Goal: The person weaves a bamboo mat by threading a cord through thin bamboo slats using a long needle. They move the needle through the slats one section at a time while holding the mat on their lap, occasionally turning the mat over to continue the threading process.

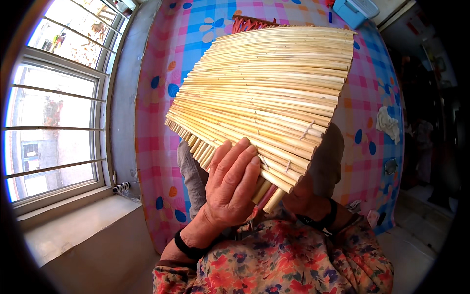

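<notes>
A wide mat of pale yellow stalks (264,83), laid side by side and stitched together, is held up at a tilt before me. My left hand (232,179) grips its near edge, with the fingers lying together over the top and the thumb out of sight. My right hand (299,198) is at the near right corner, partly under the mat, and its fingers are hidden. Short thread stitches (288,165) show near the right edge. Beside my left fingertips, a few thicker stalk ends (275,200) and a reddish one stick out below the mat.
A checked, leaf-patterned sheet (161,161) spreads beneath. Red strips (247,24) lie beyond the mat's far edge. A blue box (353,12) stands at far right, with a white cloth (387,125) nearer. A barred window (58,127) and its sill (83,220) are on the left.
</notes>
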### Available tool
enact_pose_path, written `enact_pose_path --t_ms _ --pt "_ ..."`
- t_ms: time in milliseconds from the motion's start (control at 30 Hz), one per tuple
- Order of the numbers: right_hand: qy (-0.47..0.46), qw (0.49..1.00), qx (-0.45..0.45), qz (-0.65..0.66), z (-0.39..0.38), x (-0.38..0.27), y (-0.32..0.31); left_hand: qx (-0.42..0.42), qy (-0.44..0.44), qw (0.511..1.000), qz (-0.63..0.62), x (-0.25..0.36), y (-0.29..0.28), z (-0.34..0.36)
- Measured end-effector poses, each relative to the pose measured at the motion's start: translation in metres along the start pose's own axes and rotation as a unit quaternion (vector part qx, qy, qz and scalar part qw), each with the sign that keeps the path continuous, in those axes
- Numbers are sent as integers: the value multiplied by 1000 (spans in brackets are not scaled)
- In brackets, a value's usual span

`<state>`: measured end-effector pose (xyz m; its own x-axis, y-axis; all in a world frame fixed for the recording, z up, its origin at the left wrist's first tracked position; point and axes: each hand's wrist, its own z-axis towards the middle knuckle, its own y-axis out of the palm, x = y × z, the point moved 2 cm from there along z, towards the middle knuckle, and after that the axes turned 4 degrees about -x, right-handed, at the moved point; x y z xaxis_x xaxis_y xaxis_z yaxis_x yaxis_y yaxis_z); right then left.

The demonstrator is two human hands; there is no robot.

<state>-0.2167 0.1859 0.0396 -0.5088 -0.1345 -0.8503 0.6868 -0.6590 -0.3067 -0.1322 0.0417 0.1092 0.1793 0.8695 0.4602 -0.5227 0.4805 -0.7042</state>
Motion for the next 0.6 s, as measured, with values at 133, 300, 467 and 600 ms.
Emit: enact_pose_path --t_ms 133,300,467,600 --pt "1 1000 -8 13 1 -1 -2 1 -6 1000 -11 1 -1 2" --pt "15 998 -10 64 5 -2 -1 -10 -3 1000 -1 1 4 -3" --pt "38 995 -25 94 -2 4 3 -11 -6 1000 0 1 7 -5" --pt "6 998 -47 29 -15 20 2 -11 -12 1000 -8 1 8 -5"
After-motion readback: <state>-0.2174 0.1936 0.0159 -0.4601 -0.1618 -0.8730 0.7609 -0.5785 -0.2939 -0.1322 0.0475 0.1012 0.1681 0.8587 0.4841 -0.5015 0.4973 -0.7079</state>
